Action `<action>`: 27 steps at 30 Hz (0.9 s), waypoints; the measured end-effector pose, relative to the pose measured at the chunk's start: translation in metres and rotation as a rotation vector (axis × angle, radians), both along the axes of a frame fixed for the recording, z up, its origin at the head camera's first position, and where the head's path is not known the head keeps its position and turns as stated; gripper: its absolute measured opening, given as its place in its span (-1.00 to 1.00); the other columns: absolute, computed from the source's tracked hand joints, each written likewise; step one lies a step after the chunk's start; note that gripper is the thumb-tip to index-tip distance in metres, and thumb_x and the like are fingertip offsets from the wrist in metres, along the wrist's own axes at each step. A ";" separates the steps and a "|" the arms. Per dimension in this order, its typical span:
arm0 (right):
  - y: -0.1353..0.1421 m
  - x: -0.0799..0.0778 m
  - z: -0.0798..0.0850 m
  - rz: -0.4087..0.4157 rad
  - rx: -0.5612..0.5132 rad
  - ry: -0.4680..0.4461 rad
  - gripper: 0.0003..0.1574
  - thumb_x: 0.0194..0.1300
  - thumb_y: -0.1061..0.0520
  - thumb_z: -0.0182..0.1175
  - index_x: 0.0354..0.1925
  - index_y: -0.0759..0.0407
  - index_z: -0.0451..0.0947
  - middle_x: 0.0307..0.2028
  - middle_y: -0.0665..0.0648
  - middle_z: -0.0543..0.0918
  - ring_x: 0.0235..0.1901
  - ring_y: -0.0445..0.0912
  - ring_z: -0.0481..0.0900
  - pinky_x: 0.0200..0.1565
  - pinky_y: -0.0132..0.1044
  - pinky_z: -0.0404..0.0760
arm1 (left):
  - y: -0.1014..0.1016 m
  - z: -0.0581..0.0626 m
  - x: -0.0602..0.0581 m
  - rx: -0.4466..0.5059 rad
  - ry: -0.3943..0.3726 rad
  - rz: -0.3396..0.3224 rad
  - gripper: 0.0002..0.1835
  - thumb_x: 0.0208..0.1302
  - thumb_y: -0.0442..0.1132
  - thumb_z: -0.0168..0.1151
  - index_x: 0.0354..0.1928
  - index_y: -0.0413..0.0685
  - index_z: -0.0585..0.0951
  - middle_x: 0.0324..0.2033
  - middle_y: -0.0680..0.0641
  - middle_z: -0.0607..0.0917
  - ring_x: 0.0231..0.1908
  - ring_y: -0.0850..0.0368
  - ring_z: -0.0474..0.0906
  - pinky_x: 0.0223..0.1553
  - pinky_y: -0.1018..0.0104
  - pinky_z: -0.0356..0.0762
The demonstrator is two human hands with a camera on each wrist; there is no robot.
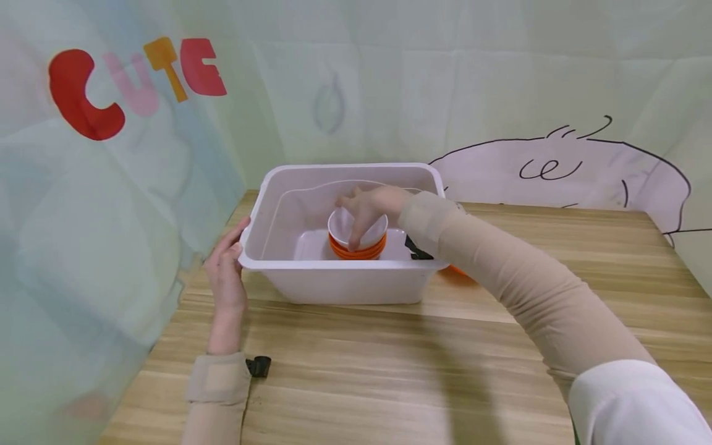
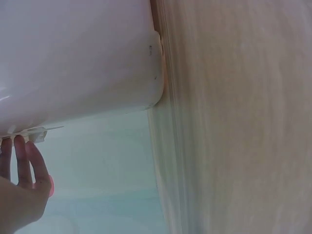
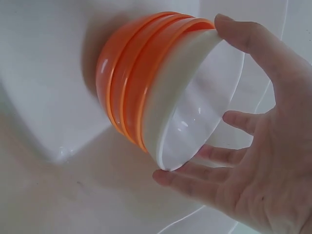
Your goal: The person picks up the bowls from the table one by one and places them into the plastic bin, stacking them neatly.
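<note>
A white plastic bin (image 1: pixel 345 265) stands on the wooden table, and my left hand (image 1: pixel 227 275) grips its rim at the left end. In the left wrist view the fingers (image 2: pixel 37 163) meet the rim from outside. Inside the bin is a stack of several orange bowls (image 3: pixel 124 78) with a white bowl (image 3: pixel 178 102) nested on top. My right hand (image 1: pixel 367 209) reaches into the bin from above and holds the white bowl across its mouth, the thumb at one side of the rim and the fingertips at the opposite side.
An orange thing (image 1: pixel 460 272) shows on the table just right of the bin, mostly hidden by the right arm. A printed cloth (image 1: pixel 356 99) with coloured letters hangs behind and to the left. The wooden table (image 1: pixel 345 364) extends in front and to the right.
</note>
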State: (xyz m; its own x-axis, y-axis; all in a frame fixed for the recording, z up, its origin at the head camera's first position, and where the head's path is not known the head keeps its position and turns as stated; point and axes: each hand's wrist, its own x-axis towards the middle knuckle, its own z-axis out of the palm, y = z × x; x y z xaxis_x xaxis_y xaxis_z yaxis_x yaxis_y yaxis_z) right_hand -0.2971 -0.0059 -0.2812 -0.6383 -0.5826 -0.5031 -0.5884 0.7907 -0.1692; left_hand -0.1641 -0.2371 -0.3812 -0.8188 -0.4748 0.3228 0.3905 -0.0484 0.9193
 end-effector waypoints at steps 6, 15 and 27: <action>0.002 -0.001 -0.008 -0.008 -0.044 -0.051 0.28 -0.01 -0.22 0.36 0.50 -0.03 -0.11 0.50 0.25 -0.10 0.45 0.11 -0.05 0.38 0.07 0.14 | 0.002 0.000 -0.001 -0.009 -0.007 -0.008 -0.59 0.28 -0.27 -0.08 0.07 -0.08 0.65 0.04 0.08 0.69 0.02 0.20 0.54 -0.10 0.42 0.48; 0.006 0.000 -0.006 -0.006 -0.063 -0.055 0.27 -0.01 -0.25 0.36 0.49 -0.03 -0.09 0.46 0.21 -0.02 0.37 0.08 0.06 0.36 0.04 0.18 | 0.004 0.002 -0.001 -0.010 -0.009 -0.005 -0.57 0.28 -0.27 -0.10 0.09 -0.11 0.64 0.02 0.11 0.69 0.02 0.20 0.53 -0.08 0.38 0.45; 0.014 -0.004 0.000 -0.023 -0.096 -0.099 0.24 0.00 -0.23 0.35 0.49 -0.05 -0.07 0.49 0.14 -0.04 0.46 0.03 -0.08 0.43 0.01 0.04 | 0.003 0.001 0.000 -0.002 -0.011 0.009 -0.59 0.29 -0.27 -0.09 0.05 -0.04 0.67 0.03 0.08 0.69 0.01 0.21 0.54 -0.11 0.42 0.47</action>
State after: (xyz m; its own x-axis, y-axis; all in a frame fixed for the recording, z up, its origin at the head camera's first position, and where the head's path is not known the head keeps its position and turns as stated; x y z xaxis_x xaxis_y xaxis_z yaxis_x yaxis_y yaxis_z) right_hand -0.3011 0.0080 -0.2815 -0.6016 -0.6173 -0.5070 -0.5472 0.7808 -0.3015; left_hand -0.1638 -0.2339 -0.3804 -0.8178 -0.4818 0.3147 0.3807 -0.0429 0.9237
